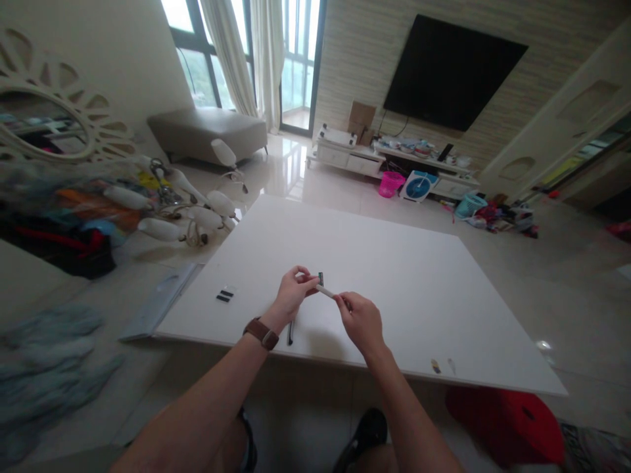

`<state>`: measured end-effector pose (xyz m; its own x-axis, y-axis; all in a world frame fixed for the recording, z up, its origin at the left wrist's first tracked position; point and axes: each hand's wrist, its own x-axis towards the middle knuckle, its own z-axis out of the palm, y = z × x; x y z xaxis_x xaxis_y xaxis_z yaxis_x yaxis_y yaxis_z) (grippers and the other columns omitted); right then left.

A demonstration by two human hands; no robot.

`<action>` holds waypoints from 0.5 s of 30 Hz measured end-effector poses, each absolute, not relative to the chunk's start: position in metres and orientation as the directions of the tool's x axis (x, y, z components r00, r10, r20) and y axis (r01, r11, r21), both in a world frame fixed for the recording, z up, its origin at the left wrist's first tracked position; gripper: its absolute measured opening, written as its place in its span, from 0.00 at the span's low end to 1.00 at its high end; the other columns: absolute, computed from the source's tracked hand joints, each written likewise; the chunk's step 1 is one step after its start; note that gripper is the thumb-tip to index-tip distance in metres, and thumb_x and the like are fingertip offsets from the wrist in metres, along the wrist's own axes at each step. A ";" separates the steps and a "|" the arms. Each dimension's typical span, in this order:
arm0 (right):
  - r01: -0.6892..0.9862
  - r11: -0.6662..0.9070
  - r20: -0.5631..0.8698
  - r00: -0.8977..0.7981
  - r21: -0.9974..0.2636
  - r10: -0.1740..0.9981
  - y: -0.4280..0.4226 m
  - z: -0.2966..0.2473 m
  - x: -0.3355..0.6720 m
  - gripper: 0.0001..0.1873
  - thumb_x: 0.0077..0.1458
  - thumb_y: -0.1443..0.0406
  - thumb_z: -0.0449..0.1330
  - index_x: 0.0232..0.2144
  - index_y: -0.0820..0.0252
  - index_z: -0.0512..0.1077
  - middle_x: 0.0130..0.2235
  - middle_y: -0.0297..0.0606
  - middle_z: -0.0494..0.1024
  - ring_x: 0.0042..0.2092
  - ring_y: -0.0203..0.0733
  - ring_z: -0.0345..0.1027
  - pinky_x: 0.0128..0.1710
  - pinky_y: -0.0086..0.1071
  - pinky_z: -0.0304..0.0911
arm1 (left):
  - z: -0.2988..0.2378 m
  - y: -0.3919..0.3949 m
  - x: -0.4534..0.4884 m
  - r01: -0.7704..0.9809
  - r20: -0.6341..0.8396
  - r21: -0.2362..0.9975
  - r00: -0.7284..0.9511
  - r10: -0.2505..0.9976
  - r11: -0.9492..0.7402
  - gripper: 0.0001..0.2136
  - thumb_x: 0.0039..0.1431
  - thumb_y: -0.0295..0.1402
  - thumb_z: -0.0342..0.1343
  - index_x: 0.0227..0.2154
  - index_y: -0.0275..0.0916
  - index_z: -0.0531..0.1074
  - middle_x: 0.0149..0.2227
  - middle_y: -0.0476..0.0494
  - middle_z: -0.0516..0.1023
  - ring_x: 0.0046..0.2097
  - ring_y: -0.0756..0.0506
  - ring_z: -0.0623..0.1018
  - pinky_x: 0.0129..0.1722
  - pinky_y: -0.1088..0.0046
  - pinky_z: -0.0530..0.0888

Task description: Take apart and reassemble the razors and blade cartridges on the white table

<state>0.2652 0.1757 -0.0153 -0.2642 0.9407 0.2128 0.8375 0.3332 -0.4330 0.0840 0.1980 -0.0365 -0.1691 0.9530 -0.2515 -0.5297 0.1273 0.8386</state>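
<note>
Over the near middle of a white board, my two hands meet on a thin white stick. My left hand, with a brown watch on its wrist, pinches one end together with a small dark piece. My right hand pinches the other end. Under my left hand a thin dark pen-like object lies on the board. Two small black strips lie further left on the board.
A chandelier with white glass shades lies on the floor at left, beside a flat grey panel. A red object sits under the board's near right corner. Two small bits lie near that edge. TV stand and pink bin stand far back.
</note>
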 end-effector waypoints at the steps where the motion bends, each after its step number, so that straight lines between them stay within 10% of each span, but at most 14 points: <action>1: 0.837 0.326 0.221 -0.252 -0.439 0.942 0.176 -0.015 0.265 0.17 0.67 0.57 0.51 0.34 0.55 0.76 0.32 0.35 0.78 0.33 0.37 0.68 0.30 0.30 0.47 | -0.037 0.198 0.084 -0.533 -0.248 0.837 -0.165 0.955 0.126 0.20 0.38 0.29 0.72 0.29 0.37 0.64 0.28 0.47 0.78 0.33 0.49 0.78 0.40 0.67 0.77; 15: 0.832 0.286 0.206 -0.211 -0.476 0.956 0.178 -0.014 0.269 0.17 0.67 0.57 0.52 0.33 0.55 0.76 0.31 0.35 0.78 0.32 0.38 0.68 0.30 0.30 0.48 | -0.038 0.198 0.084 -0.538 -0.241 0.833 -0.151 0.959 0.125 0.20 0.38 0.28 0.71 0.29 0.37 0.64 0.28 0.47 0.77 0.34 0.48 0.79 0.41 0.65 0.77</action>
